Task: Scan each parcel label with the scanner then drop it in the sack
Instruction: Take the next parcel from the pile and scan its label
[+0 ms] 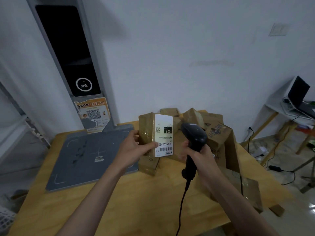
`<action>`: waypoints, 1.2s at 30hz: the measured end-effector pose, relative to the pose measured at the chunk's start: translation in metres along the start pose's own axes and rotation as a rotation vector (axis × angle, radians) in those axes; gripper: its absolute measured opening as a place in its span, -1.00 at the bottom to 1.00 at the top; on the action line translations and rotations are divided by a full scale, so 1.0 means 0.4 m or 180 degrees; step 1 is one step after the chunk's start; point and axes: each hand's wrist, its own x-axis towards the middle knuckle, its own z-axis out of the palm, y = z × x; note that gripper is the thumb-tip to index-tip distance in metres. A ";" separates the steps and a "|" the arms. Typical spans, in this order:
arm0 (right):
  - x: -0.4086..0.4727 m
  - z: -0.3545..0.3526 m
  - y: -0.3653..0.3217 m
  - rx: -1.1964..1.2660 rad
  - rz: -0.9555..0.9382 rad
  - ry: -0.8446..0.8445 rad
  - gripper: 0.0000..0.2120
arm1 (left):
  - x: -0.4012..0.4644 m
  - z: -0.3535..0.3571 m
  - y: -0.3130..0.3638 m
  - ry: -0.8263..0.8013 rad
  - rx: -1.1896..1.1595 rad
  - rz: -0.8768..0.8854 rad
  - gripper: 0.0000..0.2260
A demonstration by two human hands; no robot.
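— Above the wooden table [133,198], what is the left hand [131,149] doing?
— It is gripping a parcel [153,133] upright, thumb lying on its white label [163,135].
— And at three o'clock of it?
— The right hand [199,154] is clutching the scanner [194,138] by the handle, head sitting just beside the label. More boxes [213,128] are piling up behind.
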 end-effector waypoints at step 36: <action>-0.155 -0.059 0.065 -0.0410 0.0248 -0.0298 -0.86 | 0.006 0.044 -0.063 -0.0324 -0.0194 -0.0076 -0.43</action>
